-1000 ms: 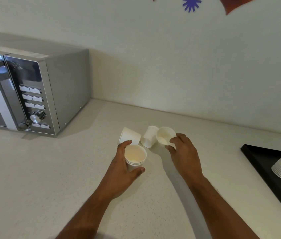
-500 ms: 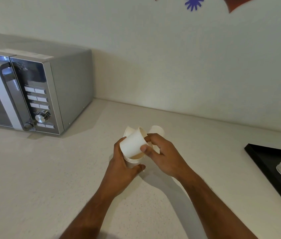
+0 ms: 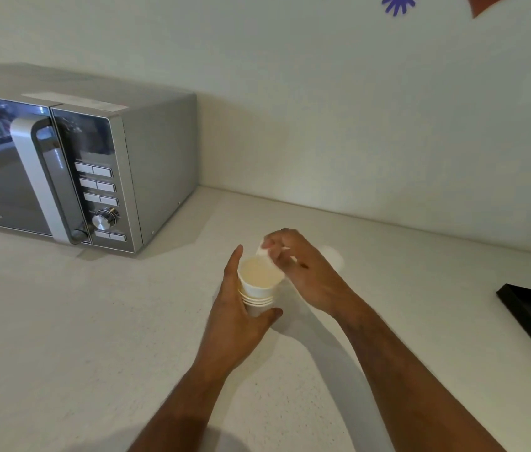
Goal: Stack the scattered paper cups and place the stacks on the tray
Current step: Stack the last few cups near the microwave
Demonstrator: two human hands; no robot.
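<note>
My left hand (image 3: 234, 318) grips a stack of white paper cups (image 3: 259, 293), upright and mouth up, just above the counter's middle. My right hand (image 3: 306, 272) is right behind the stack, and its curled fingers pinch a single paper cup (image 3: 262, 250) that is mostly hidden by them. Another loose cup (image 3: 332, 256) lies on the counter beyond my right hand, blurred. A corner of the black tray (image 3: 518, 305) shows at the right edge, well away from both hands.
A silver microwave (image 3: 78, 177) stands at the back left against the wall. The pale counter (image 3: 94, 337) stretches to the front and left of my hands. The wall runs close behind the cups.
My right hand dropped the cup it carried into the stack held by my left hand, then moved back onto another loose cup. The view shifted, and the tray's cups left the frame.
</note>
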